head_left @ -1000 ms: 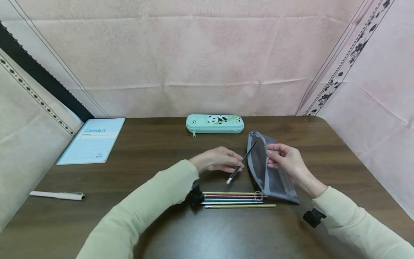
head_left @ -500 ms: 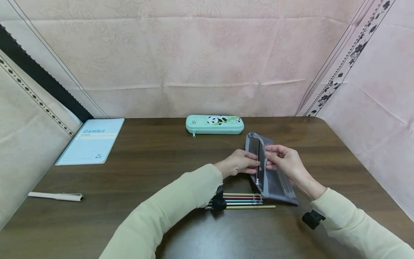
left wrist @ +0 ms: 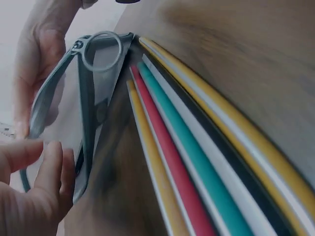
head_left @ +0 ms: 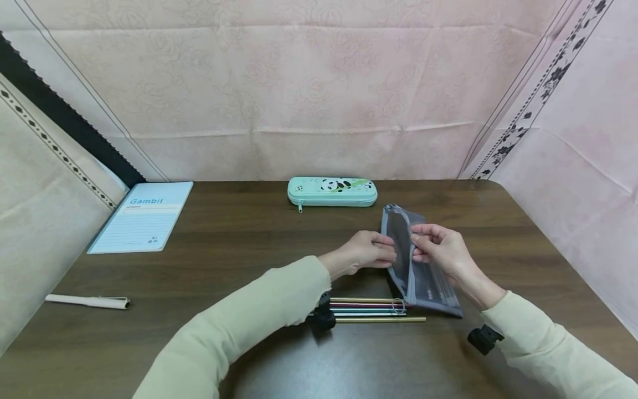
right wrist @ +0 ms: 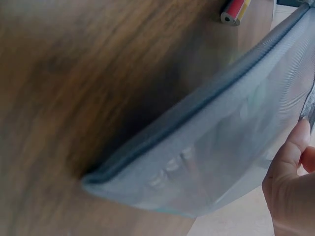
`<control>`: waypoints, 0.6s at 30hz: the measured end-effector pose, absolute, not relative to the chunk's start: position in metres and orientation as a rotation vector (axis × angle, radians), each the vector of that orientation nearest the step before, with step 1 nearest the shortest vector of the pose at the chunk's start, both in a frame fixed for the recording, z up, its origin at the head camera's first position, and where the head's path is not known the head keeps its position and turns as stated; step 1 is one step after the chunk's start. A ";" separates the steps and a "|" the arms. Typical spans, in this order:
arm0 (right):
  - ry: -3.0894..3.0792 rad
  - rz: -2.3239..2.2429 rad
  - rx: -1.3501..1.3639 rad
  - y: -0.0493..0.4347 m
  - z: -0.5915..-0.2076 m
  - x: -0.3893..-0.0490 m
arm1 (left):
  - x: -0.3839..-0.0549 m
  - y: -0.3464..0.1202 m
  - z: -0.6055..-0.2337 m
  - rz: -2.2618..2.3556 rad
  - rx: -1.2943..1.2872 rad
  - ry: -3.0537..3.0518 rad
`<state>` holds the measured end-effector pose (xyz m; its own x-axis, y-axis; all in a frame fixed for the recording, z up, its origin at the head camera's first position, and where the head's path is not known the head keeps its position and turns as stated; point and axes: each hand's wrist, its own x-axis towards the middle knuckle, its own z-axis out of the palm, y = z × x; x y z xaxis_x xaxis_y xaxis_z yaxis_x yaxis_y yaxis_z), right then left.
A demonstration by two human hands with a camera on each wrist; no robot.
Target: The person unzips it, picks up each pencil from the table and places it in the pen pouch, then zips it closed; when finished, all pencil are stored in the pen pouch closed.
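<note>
A grey mesh zip pencil pouch point(head_left: 431, 291) stands with its mouth agape, tilted toward the left. My right hand point(head_left: 441, 249) pinches the near lip of that mouth between thumb and fingers. At the opposite edge is my left hand point(head_left: 365, 253), its fingers loosely bent and holding nothing that shows. Through the mesh in the right wrist view, several pale pencil ends point(right wrist: 171, 164) appear inside the pouch point(right wrist: 211, 132). Several pencils point(left wrist: 197, 142), in gold, red, teal, white and black, lie side by side on the table beneath my left wrist. A ring point(left wrist: 102, 51) hangs from the pouch's zip end.
Behind the hands, a mint pencil case point(head_left: 332, 194) with a panda print lies along the table's back edge. To the left are a light blue notebook point(head_left: 142, 221) and a white pen point(head_left: 88, 301). Pale patterned cloth point(head_left: 299, 94) rises at the back and sides.
My left hand carried a dark pencil rightward into the pouch's mouth, let it go there and drew back slightly to the left. My right hand kept its grip on the pouch.
</note>
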<state>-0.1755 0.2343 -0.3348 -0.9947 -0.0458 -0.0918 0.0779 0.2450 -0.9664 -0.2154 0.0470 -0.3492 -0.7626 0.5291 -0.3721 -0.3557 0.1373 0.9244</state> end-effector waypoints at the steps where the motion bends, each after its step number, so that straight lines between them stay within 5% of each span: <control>1: 2.398 -1.873 0.033 0.235 -0.335 -0.175 | -0.215 0.041 -0.349 1.677 0.200 1.753; 18: 2.386 -1.893 0.040 0.239 -0.335 -0.176 | -0.205 -0.040 -0.360 1.145 0.591 1.880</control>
<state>-0.1761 0.2394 -0.3347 -0.9951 -0.0387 -0.0908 0.0796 0.2292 -0.9701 -0.2050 -0.0400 -0.3603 -0.5395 0.7345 -0.4116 -0.0284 0.4727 0.8807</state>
